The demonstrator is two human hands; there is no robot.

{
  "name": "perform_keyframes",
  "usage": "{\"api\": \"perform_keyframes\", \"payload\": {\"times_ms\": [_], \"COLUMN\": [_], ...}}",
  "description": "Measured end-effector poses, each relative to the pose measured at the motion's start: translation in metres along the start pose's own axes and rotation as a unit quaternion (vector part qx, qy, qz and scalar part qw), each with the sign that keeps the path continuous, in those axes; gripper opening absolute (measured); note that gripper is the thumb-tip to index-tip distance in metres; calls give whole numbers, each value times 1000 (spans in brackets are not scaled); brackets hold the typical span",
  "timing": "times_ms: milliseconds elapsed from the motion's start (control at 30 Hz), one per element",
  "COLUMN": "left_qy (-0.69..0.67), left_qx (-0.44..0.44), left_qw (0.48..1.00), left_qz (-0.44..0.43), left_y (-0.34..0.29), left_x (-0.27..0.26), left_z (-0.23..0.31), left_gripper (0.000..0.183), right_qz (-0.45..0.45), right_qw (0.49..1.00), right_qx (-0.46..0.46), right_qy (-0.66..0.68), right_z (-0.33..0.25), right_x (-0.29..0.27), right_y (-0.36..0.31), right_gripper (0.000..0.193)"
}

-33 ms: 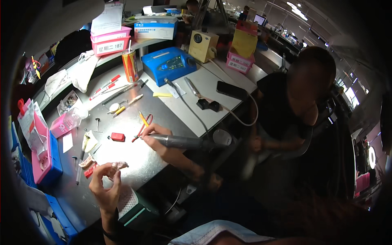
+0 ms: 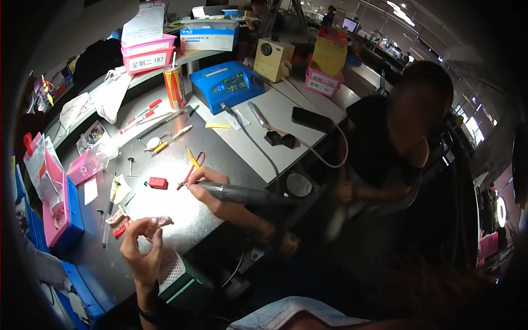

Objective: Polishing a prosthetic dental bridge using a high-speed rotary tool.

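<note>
My left hand (image 2: 142, 254) pinches a small pale dental model (image 2: 160, 221) between thumb and fingers, above the lit part of the bench. My right hand (image 2: 212, 193) is closed like a pen grip around a dark grey dental handpiece (image 2: 239, 193). The handpiece's thin tip points left, apart from the model. Just beyond that tip lie a yellow pencil (image 2: 193, 158) and a red loop (image 2: 200, 163). A red block (image 2: 158, 183) sits to their left. Next to my left hand are another pale dental model (image 2: 116, 216) and a red piece (image 2: 121, 229).
A blue control unit (image 2: 226, 85) stands at the back, near a drink can (image 2: 175, 88) and a phone (image 2: 312, 120). Pink-and-blue trays (image 2: 69, 217) line the left. A green basket (image 2: 190, 281) stands below the bench edge. Another person (image 2: 385, 132) sits at right.
The rear end of the handpiece has shifted slightly, showing more of the round pale object behind it. My left hand and the model stay in place.
</note>
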State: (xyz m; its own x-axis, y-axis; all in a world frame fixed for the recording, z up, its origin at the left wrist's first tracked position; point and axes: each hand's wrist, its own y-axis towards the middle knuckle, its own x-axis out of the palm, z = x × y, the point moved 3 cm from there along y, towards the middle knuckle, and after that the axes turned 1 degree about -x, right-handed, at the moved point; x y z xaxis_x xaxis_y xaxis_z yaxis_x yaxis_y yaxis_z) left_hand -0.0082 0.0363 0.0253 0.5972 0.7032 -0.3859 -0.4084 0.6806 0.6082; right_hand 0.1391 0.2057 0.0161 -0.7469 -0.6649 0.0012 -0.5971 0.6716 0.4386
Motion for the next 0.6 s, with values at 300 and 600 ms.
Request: {"api": "perform_keyframes", "payload": {"times_ms": [300,600], "left_qy": [39,54], "left_qx": [59,70], "left_qw": [997,995], "left_qz": [-41,-47], "left_y": [5,2], "left_x": [6,2], "left_z": [17,14], "left_gripper": [32,33], "right_qz": [-34,-39], "right_qw": [999,965], "right_qx": [-18,185], "right_qy": [35,181], "right_z": [-2,-3], "right_x": [5,11], "right_y": [-5,-13], "right_gripper": [16,14]}}
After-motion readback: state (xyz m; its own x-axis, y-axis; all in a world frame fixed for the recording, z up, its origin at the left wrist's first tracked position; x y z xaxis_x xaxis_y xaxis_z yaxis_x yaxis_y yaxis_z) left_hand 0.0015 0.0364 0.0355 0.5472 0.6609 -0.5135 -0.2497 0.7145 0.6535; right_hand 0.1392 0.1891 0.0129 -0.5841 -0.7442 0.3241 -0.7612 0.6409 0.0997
